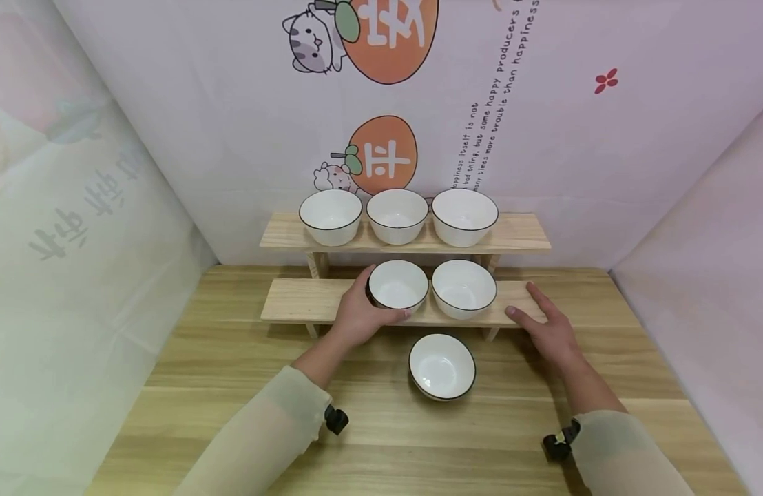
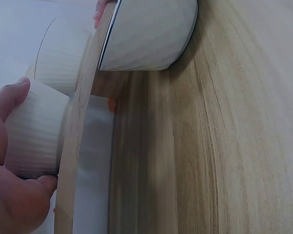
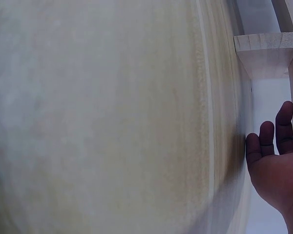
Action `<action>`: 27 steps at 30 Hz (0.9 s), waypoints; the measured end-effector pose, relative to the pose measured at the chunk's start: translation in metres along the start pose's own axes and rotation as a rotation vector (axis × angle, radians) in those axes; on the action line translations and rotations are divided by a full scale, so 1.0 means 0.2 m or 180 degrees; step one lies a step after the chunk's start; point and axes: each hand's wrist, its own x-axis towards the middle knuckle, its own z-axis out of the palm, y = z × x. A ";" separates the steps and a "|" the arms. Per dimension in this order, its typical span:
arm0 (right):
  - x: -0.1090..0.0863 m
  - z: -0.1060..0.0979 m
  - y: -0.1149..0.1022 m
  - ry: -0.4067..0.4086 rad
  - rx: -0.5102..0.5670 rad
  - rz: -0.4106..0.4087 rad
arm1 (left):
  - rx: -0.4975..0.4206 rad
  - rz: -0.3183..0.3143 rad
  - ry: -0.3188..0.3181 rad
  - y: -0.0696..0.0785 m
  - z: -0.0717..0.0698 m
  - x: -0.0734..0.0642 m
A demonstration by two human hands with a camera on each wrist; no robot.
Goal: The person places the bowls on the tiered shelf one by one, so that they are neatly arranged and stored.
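Note:
On the lower wooden shelf (image 1: 307,300) stand two white bowls with dark rims. My left hand (image 1: 363,311) grips the left one of these bowls (image 1: 399,285), its thumb at the front and its fingers around the left side. In the left wrist view, the thumb and a finger press on the ribbed outside of that bowl (image 2: 36,129). The other bowl (image 1: 464,288) stands just to its right. At the shelf's right end rests my right hand (image 1: 554,335), thumb and forefinger spread over the board. Its other fingers (image 3: 266,134) extend loosely below the board in the right wrist view.
A single white bowl (image 1: 442,366) sits on the wood-grain table (image 1: 381,420) in front of the shelf. Three more bowls, a left one (image 1: 330,217), a middle one (image 1: 397,216) and a right one (image 1: 465,217), line the upper shelf (image 1: 520,233). Behind rises a printed cloth backdrop (image 1: 245,124).

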 end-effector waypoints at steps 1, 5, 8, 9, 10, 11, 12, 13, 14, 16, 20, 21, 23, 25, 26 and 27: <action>0.00 0.00 0.00 -0.0002 -0.0001 0.0002 | -0.0001 0.0002 0.0009 0.00 0.00 0.00; 0.00 0.00 -0.01 0.0009 -0.0002 -0.0016 | 0.0006 0.0029 0.0034 0.00 0.01 0.02; 0.00 0.00 -0.01 0.0022 -0.0014 -0.0018 | -0.0003 0.0073 0.0042 0.00 0.01 0.03; 0.00 0.00 -0.01 0.0025 -0.0018 -0.0014 | -0.0008 0.0086 0.0043 0.00 0.01 0.03; 0.00 0.00 -0.01 0.0026 -0.0025 -0.0007 | -0.0008 0.0101 0.0042 0.00 0.01 0.03; 0.00 0.00 -0.01 0.0028 -0.0032 -0.0003 | -0.0013 0.0117 0.0041 0.00 0.01 0.04; 0.00 0.00 -0.01 0.0031 -0.0030 -0.0001 | -0.0012 0.0128 0.0043 0.00 0.02 0.04; 0.00 0.00 -0.01 0.0031 -0.0030 0.0001 | -0.0017 0.0141 0.0041 0.00 0.02 0.04; 0.00 -0.01 -0.01 0.0030 -0.0037 -0.0002 | -0.0020 0.0159 0.0038 0.00 0.02 0.04; 0.00 -0.01 -0.02 0.0025 -0.0037 -0.0006 | -0.0039 0.0197 0.0022 0.00 0.02 0.04; 0.00 -0.01 -0.02 0.0010 -0.0056 0.0009 | -0.0083 0.0262 -0.0064 -0.01 0.02 0.05; 0.00 0.00 -0.01 0.0007 -0.0064 0.0014 | -0.0090 0.0258 -0.0084 -0.01 0.02 0.05; 0.00 0.00 -0.01 0.0002 -0.0079 0.0023 | -0.0097 0.0241 -0.0113 -0.01 0.01 0.04; 0.00 0.00 -0.01 0.0002 -0.0084 0.0025 | -0.0097 0.0195 -0.0121 -0.01 0.01 0.04; 0.00 0.00 -0.01 0.0004 -0.0081 0.0025 | -0.0108 0.0173 -0.0120 0.00 0.00 0.03; 0.00 0.00 -0.01 0.0005 -0.0073 0.0021 | -0.0129 0.0152 -0.0123 0.00 0.00 0.03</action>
